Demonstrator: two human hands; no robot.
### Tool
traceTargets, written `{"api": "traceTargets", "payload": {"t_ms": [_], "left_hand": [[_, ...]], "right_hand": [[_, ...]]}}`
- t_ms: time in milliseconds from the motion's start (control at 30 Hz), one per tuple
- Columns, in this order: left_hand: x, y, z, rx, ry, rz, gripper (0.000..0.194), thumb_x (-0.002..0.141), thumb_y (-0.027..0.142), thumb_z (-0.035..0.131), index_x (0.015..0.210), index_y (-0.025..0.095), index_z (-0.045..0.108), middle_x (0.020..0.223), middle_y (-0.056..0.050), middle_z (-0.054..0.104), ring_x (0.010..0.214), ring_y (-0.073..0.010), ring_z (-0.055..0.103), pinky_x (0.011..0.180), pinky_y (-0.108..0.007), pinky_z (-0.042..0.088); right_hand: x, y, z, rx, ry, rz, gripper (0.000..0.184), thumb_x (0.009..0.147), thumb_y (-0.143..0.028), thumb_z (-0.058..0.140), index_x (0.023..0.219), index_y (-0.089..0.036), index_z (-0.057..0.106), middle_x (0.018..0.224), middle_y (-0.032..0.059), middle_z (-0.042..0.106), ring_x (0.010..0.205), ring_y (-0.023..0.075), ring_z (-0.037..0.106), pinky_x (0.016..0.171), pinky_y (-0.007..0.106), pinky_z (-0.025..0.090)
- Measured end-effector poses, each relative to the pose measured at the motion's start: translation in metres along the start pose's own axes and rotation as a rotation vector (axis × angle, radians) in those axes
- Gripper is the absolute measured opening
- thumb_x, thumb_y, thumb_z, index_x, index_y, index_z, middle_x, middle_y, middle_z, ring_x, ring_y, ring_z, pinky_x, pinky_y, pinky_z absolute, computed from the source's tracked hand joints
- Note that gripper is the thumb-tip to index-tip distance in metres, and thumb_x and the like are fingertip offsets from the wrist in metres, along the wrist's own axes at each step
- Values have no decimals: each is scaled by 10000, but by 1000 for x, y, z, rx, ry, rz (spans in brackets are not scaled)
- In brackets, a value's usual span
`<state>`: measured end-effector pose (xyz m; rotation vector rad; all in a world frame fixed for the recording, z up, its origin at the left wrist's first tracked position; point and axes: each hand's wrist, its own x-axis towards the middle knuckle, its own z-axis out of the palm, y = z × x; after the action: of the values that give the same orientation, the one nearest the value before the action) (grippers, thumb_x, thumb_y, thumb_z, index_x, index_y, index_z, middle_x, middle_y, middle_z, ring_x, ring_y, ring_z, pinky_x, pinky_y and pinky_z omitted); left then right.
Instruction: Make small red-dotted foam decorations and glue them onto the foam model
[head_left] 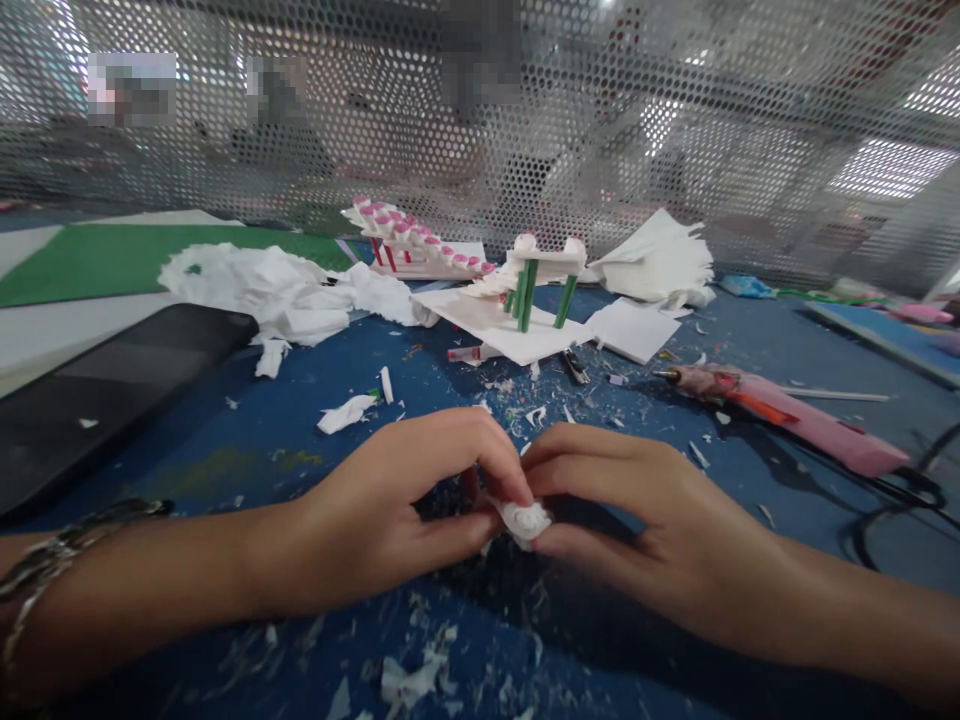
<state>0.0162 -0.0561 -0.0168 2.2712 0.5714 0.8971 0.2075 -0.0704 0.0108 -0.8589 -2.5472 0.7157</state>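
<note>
Between my two hands is a small white rolled piece (527, 521), spiralled like a rosette, apparently paper or tissue. My left hand (420, 490) pinches its left side with thumb and fingertips. From the right, the thumb and fingers of my right hand (637, 500) close on the same piece. It is held just above the blue table (300, 640), over scattered white scraps. Behind my hands stands a small white model (555, 262) on green posts, set on a white board (480, 318). A pink-topped stepped piece (420, 235) on red posts rises farther back.
A pink glue gun (810, 415) with a black cable lies to the right. On the left are a black phone (127, 390) and crumpled white tissue (255, 290). A stack of white sheets (656, 262) stands near the perforated metal screen (480, 130) at the back.
</note>
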Motion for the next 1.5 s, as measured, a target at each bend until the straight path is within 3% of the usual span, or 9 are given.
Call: {"api": "traceTargets", "payload": {"t_ms": [367,1500], "left_hand": [[2,1,-1,4,6,48,193,715,13,496,775,192,535,782,-1,600,716,-98,560,633,-187,438],[3,-1,0,64,41,129,177,740,16,511,772,175,583,759,12,571,727,-67,546,649,-143,428]], "right_hand": [[0,-4,-3,8,-13,5,131,818,-186,463,852,-147,583,834,21,593,766,74,545,698,185,438],[0,-3,-3,-3,-19,-20,196,834,-118,399,790,-133,590,833,28,576,753,66,526,680,171,421]]}}
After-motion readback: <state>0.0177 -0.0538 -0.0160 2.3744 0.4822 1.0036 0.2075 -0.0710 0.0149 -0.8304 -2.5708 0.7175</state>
